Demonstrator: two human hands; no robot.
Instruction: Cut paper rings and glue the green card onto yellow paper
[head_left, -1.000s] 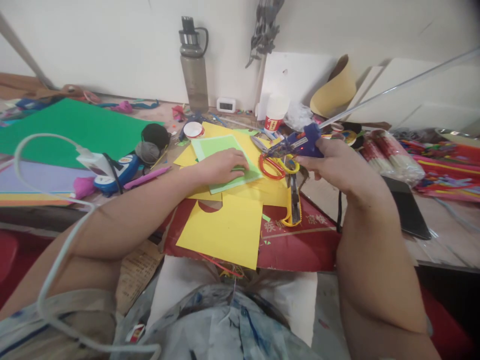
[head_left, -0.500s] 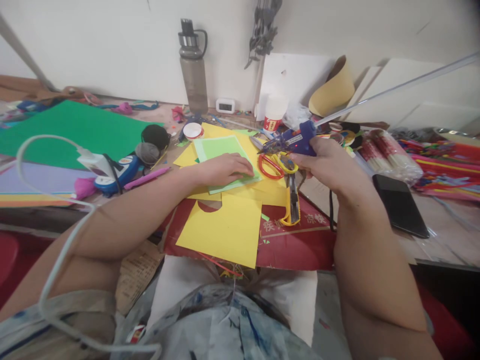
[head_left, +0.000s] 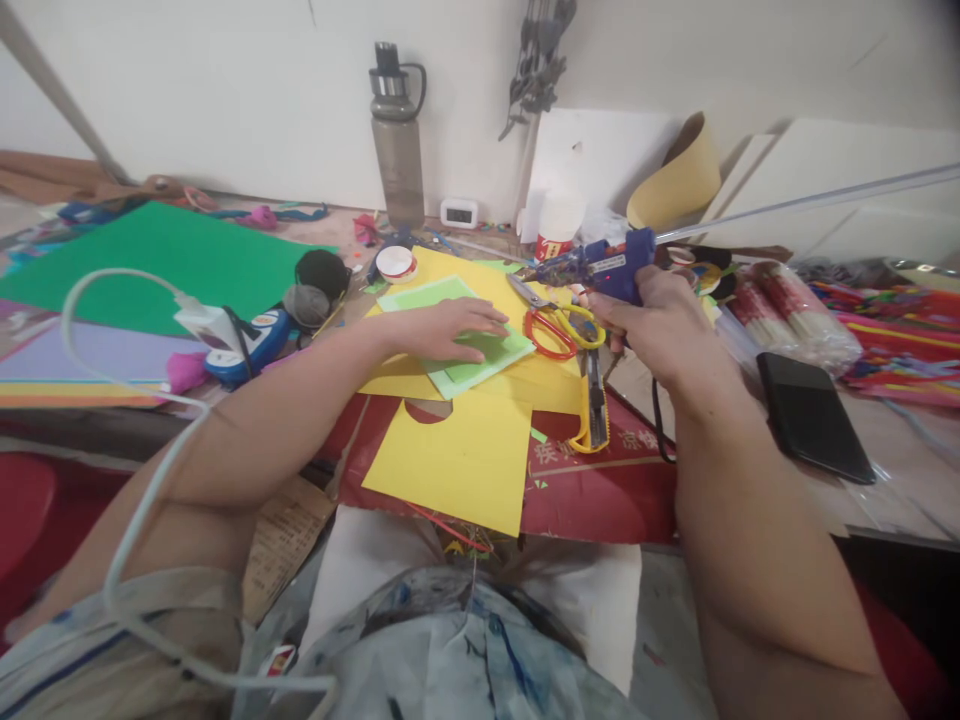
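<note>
My right hand (head_left: pixel 660 315) is wrapped round the grip of a blue hot glue gun (head_left: pixel 600 268), its nozzle pointing left and a long clear glue stick (head_left: pixel 810 205) jutting from its back. My left hand (head_left: pixel 450 330) lies with fingers spread on a light green card (head_left: pixel 480 372), which rests on yellow sheets (head_left: pixel 547 385). Scissors (head_left: pixel 551 335) with red and yellow handles lie just below the glue gun. Nearer me are a yellow utility knife (head_left: pixel 594 410) and a yellow card (head_left: pixel 457 465) with a curved piece cut out.
A red cardboard sheet (head_left: pixel 600 505) lies beneath the papers. Behind stand a grey water bottle (head_left: pixel 399 170), a small white clock (head_left: pixel 459 212) and a paper cup (head_left: pixel 556 230). Green paper (head_left: pixel 150 270) and a white cable (head_left: pixel 139 500) are at left, a black phone (head_left: pixel 814 415) at right.
The green card has turned, and my left hand's fingers have spread apart on it. The glue gun has risen slightly from the scissors. The whole view has shifted a little.
</note>
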